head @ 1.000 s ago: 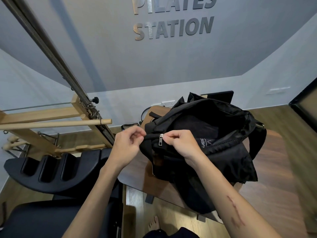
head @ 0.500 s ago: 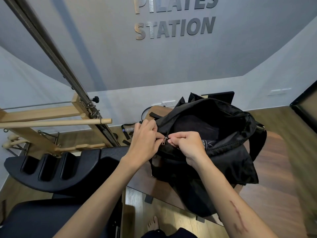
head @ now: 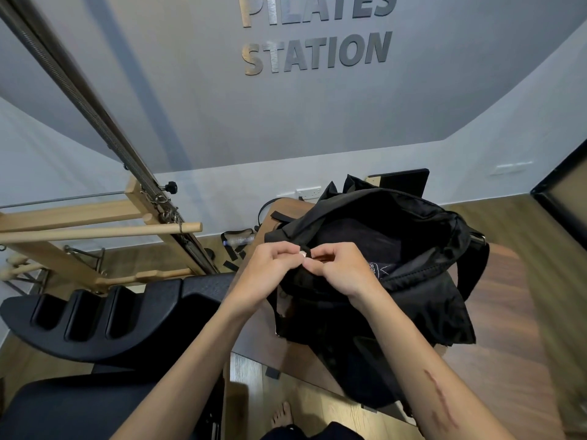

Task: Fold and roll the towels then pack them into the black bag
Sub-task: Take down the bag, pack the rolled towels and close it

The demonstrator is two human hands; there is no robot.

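At the near edge of the bag's mouth, the left hand [head: 270, 271] and right hand [head: 341, 269] meet, fingertips touching. Both have fingers curled and pinch the black fabric at the zipper line; the zipper pull itself is hidden between the fingers. Black bag [head: 413, 281] sits on a brown wooden table [head: 495, 312], mouth gaping open toward the camera, dark contents inside not distinguishable. A strap hangs at its right side. Left of the table: a black padded arc [head: 95, 322] with three grooves, and behind it a wooden frame [head: 79, 217] with a dowel and springs. Wall lettering [head: 317, 52] reads "STATION". A bare foot [head: 281, 414] shows on the wood floor below.
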